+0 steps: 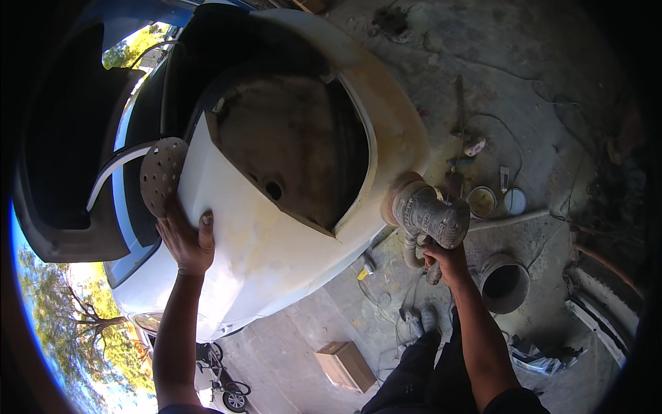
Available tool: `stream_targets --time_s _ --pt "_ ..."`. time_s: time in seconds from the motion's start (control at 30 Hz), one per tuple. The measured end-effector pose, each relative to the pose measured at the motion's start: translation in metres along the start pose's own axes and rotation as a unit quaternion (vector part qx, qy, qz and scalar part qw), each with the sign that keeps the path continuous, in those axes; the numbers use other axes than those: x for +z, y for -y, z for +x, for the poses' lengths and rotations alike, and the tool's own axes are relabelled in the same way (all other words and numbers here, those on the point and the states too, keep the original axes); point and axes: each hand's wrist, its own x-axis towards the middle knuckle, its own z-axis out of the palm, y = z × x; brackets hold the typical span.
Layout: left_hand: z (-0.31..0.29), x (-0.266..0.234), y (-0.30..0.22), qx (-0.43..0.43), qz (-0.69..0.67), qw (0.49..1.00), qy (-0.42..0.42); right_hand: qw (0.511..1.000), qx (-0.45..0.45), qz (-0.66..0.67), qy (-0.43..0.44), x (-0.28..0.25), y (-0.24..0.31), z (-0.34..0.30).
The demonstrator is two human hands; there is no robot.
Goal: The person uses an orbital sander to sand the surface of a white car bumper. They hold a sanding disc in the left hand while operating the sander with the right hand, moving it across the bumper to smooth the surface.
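Observation:
My left hand (187, 241) rests on the white car body panel (238, 231), thumb apart from the fingers. It holds a round brown sanding disc (163, 172) full of holes, at the disc's lower edge; part of the fingers is hidden there. My right hand (445, 261) is closed around the handle of a dusty grey power sander (434, 215). The sander's round pad (398, 199) meets the rounded edge of the car body, where tan filler or primer patches show. Beside the panel gapes a large opening (283, 138) in the bodywork.
A dark raised panel (69, 152) stands at the left. On the concrete floor are two open cans (514, 201), a grey bucket (505, 284), a cardboard box (346, 366) and loose cables (514, 131). Lower left, a bicycle (219, 376) is parked. My shoes (422, 320) show below.

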Motion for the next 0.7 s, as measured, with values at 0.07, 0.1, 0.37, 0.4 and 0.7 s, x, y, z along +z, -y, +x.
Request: stream_targets --time_s 0.07,0.1,0.37,0.4,0.7 --pt "0.001 0.000 -0.001 0.005 -0.002 1.000 0.000 1.000 0.012 -0.007 0.007 0.008 0.003 -0.003" --pt "0.000 0.000 -0.002 0.007 -0.003 1.000 0.000 1.000 0.016 -0.017 0.012 0.014 0.003 -0.006" --pt "-0.002 0.003 0.004 0.002 -0.001 1.000 0.002 1.000 0.010 -0.013 0.017 0.004 -0.011 -0.006" --pt "-0.002 0.003 0.003 0.004 -0.001 1.000 0.000 1.000 0.009 0.001 0.020 -0.003 -0.015 -0.006" --pt "-0.001 0.000 0.000 0.000 -0.001 1.000 -0.001 0.998 0.001 -0.056 0.007 0.006 0.025 0.009"
